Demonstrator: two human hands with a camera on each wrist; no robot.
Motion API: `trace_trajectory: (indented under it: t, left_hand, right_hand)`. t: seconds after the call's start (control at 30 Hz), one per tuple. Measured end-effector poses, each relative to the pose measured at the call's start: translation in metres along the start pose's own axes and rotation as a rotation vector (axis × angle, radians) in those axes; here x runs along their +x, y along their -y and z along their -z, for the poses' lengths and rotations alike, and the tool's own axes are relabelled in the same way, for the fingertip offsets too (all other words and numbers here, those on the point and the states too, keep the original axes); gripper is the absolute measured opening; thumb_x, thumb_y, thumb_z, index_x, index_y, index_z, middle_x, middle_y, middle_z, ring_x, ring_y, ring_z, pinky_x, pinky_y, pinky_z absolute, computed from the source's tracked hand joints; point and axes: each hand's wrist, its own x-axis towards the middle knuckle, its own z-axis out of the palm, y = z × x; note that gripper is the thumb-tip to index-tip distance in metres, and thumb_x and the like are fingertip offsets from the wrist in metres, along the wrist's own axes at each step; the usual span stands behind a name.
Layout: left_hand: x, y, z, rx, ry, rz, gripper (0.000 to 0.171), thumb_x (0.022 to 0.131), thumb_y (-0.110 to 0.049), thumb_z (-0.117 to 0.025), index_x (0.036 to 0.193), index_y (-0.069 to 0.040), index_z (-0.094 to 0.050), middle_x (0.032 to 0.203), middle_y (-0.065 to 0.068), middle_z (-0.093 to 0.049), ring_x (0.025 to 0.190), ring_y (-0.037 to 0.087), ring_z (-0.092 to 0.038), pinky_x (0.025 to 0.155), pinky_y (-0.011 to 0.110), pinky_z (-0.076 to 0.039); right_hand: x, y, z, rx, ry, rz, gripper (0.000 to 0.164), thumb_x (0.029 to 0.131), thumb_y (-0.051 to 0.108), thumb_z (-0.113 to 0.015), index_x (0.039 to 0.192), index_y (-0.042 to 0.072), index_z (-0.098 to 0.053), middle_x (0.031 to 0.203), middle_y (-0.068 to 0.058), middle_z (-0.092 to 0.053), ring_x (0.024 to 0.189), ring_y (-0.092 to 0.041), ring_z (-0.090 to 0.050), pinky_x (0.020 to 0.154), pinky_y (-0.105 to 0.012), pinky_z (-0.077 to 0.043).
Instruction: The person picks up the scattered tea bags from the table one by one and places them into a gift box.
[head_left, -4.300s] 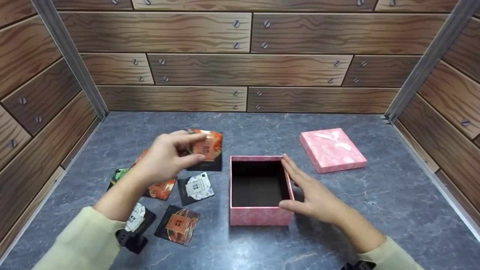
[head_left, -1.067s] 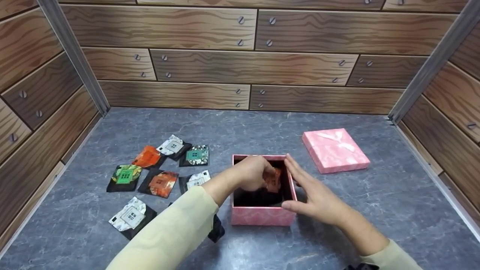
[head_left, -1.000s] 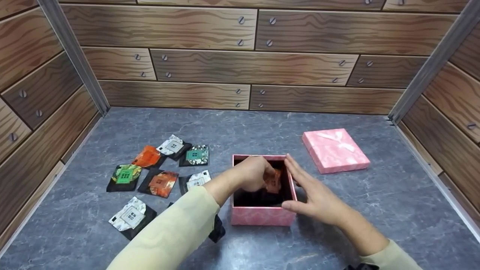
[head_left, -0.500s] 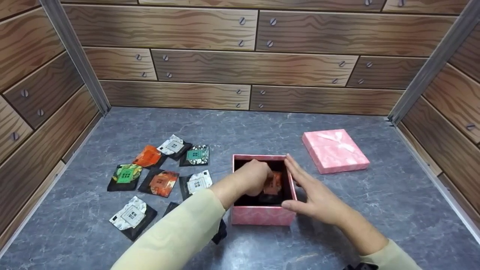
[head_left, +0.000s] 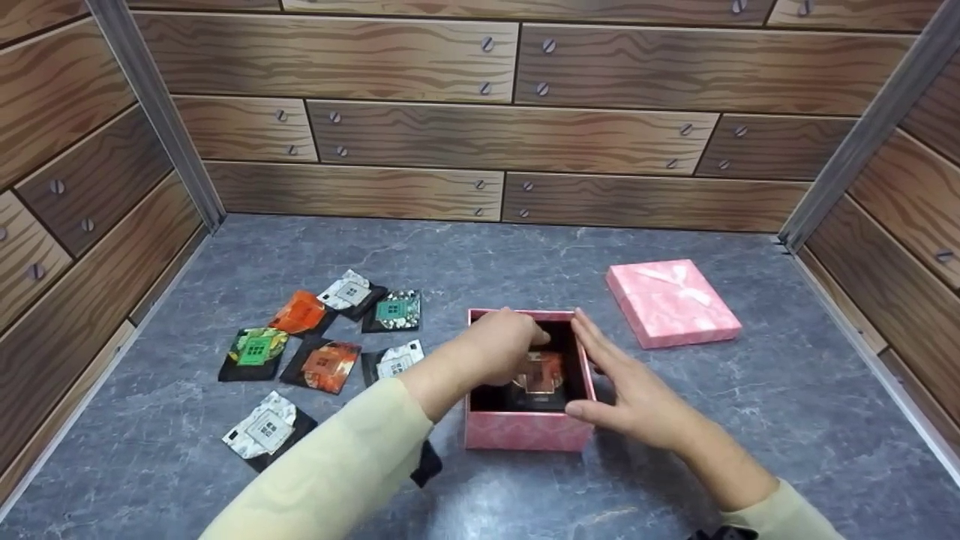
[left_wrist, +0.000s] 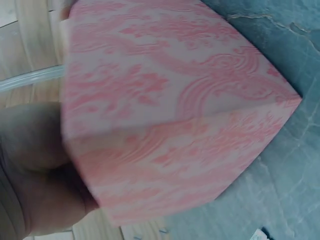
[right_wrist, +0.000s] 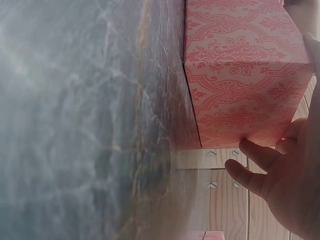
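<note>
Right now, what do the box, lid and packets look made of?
Box: probably cardboard under matte, pink patterned paper, given its straight walls and crisp edges. Lid: likely the same, judging by its matching pink and square corners. Packets: perhaps satin-finish plastic film or coated paper; they look thin with slight wrinkles.

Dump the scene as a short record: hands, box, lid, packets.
left hand: inside the pink box; grip unclear, fingers partly hidden
right hand: against the box's right side, thumb at the near right corner
box: open, upright on the grey marbled table
lid: off, lying beyond and right of the box, pale bow on top
boxed packet: orange and black, by the left hand
loose packets: seven visible left of the box; the left sleeve may hide more
</note>
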Motion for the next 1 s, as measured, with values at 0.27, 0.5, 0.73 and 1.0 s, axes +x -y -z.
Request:
trace_trajectory:
  t: [0.27,0.5,0.73,1.0]
  left_hand:
    - [-0.031,0.019,0.035,-0.267,-0.155,-0.082,0.039,0.099,-0.01,-0.075,0.137,-0.008,-0.072,0.128,0.011,-0.074,0.111,0.026,-0.074,0.099,0.039,-0.057]
    - [-0.073,0.061,0.064,-0.42,-0.327,-0.022,0.04,0.1,-0.014,-0.074,0.139,-0.006,-0.07,0.125,0.013,-0.075,0.106,0.023,-0.073,0.093,0.039,-0.059]
    - [-0.114,0.114,0.078,-0.47,-0.429,0.12,0.042,0.099,-0.016,-0.077,0.139,-0.007,-0.07,0.116,0.009,-0.078,0.099,0.023,-0.073,0.088,0.041,-0.06]
    - [-0.16,0.178,0.072,-0.449,-0.455,0.264,0.044,0.101,-0.021,-0.075,0.141,-0.004,-0.068,0.121,0.017,-0.076,0.097,0.027,-0.071,0.074,0.025,-0.057]
  right_hand:
    - [0.0,0.0,0.0,0.001,-0.003,-0.013,0.101,0.092,0.041,-0.08,0.17,0.013,-0.022,0.177,-0.008,-0.015,0.155,-0.038,-0.027,0.118,-0.065,-0.029]
    - [0.0,0.001,-0.001,-0.004,0.0,-0.017,0.102,0.092,0.045,-0.08,0.17,0.013,-0.022,0.177,-0.007,-0.014,0.155,-0.038,-0.027,0.117,-0.066,-0.03]
    - [0.0,0.001,-0.001,-0.011,-0.002,-0.015,0.102,0.092,0.043,-0.08,0.171,0.013,-0.021,0.176,-0.011,-0.015,0.155,-0.039,-0.028,0.117,-0.066,-0.03]
    - [-0.001,0.001,-0.001,-0.021,0.0,-0.015,0.103,0.092,0.044,-0.08,0.171,0.014,-0.021,0.177,-0.008,-0.014,0.155,-0.039,-0.028,0.117,-0.065,-0.029]
